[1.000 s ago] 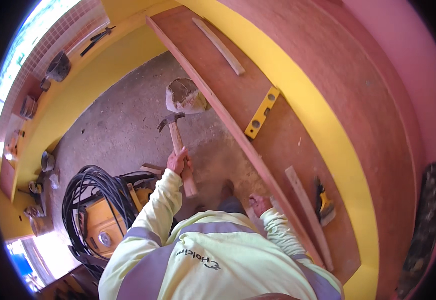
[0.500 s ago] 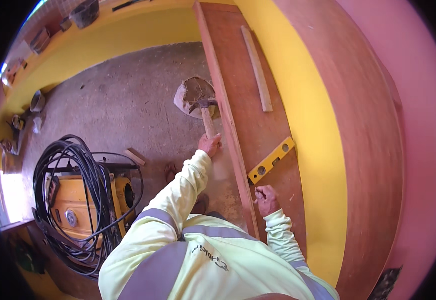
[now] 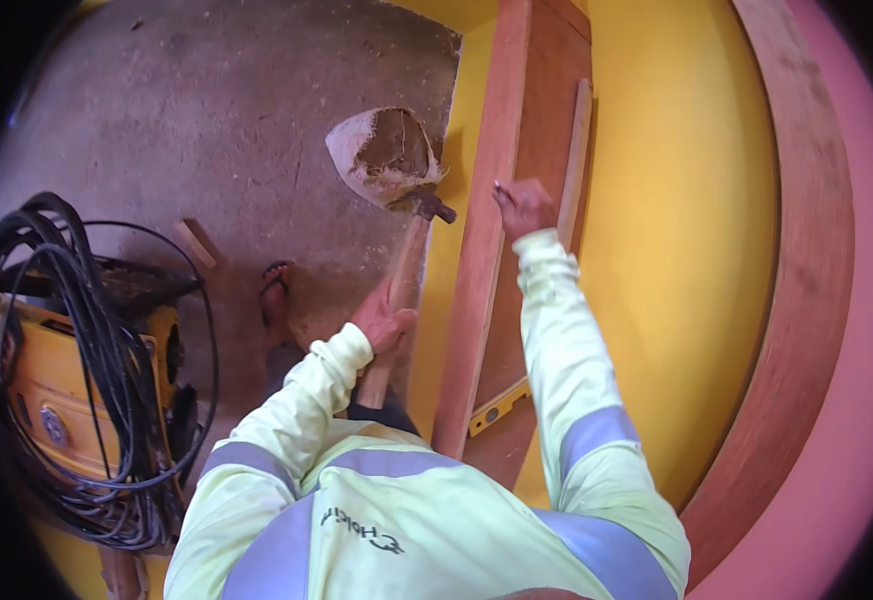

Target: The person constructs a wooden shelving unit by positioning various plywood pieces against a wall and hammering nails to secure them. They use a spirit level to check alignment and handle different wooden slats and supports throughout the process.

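Observation:
My left hand [image 3: 384, 322] is wrapped around the wooden handle of a hammer [image 3: 411, 255]. Its dark metal head points away from me, close to the near rim of a torn whitish sack [image 3: 361, 160] on the floor. Over the edge of a long reddish-brown wooden board [image 3: 489, 190], my right hand [image 3: 528, 208] is closed in a pinch. Whatever small thing sits between those fingertips is too small to name. A yellow spirit level [image 3: 499, 407] lies on the wooden surface below my right forearm, which partly hides it.
At left stands a yellow machine [image 3: 76, 385] with a thick coil of black cable [image 3: 86, 290] over it. A short wood offcut [image 3: 196, 243] lies on the concrete floor. A thin wooden strip [image 3: 574, 165] rests along the yellow wall [image 3: 676, 230] on the right.
My right hand has moved forward along the board, past the spirit level. The left hand holds the hammer closer to my body. The whole view has shifted.

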Tool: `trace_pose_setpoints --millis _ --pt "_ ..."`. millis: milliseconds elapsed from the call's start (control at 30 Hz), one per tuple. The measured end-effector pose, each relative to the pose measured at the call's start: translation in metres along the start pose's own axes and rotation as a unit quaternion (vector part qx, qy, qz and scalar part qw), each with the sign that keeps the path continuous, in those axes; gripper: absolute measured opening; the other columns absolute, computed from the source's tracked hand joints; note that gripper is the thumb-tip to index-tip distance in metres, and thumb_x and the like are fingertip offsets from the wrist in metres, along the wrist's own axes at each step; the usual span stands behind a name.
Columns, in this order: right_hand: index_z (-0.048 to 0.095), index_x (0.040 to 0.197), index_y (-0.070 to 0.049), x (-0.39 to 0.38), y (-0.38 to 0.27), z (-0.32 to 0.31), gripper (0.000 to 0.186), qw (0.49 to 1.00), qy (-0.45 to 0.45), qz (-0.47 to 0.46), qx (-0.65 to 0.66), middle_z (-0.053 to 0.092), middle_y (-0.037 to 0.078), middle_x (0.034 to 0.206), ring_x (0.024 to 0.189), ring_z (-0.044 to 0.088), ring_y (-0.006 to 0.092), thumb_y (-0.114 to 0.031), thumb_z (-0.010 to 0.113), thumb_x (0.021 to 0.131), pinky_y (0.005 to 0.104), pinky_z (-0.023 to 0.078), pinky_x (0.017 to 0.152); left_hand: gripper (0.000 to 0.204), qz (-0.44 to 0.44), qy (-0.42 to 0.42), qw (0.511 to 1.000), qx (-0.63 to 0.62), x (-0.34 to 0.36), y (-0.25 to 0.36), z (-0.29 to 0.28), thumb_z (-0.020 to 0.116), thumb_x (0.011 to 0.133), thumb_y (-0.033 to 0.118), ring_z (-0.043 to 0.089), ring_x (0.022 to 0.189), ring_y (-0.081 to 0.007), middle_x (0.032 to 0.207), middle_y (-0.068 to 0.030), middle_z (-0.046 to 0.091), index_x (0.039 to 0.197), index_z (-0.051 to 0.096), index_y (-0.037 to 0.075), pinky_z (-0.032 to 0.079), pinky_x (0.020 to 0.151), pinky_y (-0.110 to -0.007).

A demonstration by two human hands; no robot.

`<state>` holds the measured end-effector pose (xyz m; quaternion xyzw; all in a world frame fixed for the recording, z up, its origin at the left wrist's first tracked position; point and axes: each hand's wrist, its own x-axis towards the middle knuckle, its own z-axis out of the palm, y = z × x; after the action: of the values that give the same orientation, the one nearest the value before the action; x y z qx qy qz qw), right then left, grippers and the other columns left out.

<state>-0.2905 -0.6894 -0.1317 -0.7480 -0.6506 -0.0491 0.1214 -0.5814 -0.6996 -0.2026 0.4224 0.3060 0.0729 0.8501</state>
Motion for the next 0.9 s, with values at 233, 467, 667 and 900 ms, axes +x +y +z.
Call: trace_pose_setpoints --millis 233,467,667,900 --pt "0.073 0.088 -0.023 0.104 0.048 0.06 0.014 0.917 -0.312 -0.102 -0.226 0.067 0.005 0.083 0.092 0.057 0.0241 -0.029 0.065 0.079 0.0523 0.026 0.097 0.046 0.0 0.017 1.0 -0.019 0.015 0.026 -0.029 0.058 0.08 0.011 0.054 0.046 -0.0167 0.064 -0.0098 0.053 0.118 0.036 -0.004 0.045 0.045 -0.032" --pt "0.073 0.093 -0.027 0.109 0.042 0.061 0.018 0.887 -0.368 -0.075 -0.267 0.068 -0.001 0.088 0.101 0.053 0.0205 -0.03 0.06 0.081 0.053 0.015 0.105 0.035 0.037 0.068 0.993 -0.084 0.045 0.034 -0.007 0.058 0.085 0.012 0.053 0.047 -0.016 0.072 -0.0107 0.052 0.11 0.037 0.0 0.044 0.045 -0.032" --pt "0.074 0.091 -0.025 0.107 0.048 0.06 0.018 0.9 -0.344 -0.097 -0.248 0.068 0.0 0.088 0.1 0.053 0.0209 -0.027 0.06 0.08 0.0539 0.014 0.104 0.035 0.056 0.138 0.986 -0.075 0.062 0.055 0.009 0.057 0.085 0.01 0.052 0.046 -0.016 0.066 -0.0085 0.05 0.111 0.036 0.0 0.043 0.042 -0.032" --pt "0.075 0.086 -0.025 0.105 0.052 0.058 0.015 0.894 -0.357 -0.08 -0.259 0.068 0.002 0.082 0.097 0.054 0.0218 -0.027 0.062 0.078 0.0541 0.016 0.104 0.04 0.018 0.078 0.996 -0.041 0.07 0.073 0.0 0.057 0.082 0.01 0.051 0.044 -0.0172 0.066 -0.0083 0.049 0.113 0.034 0.0 0.043 0.041 -0.033"
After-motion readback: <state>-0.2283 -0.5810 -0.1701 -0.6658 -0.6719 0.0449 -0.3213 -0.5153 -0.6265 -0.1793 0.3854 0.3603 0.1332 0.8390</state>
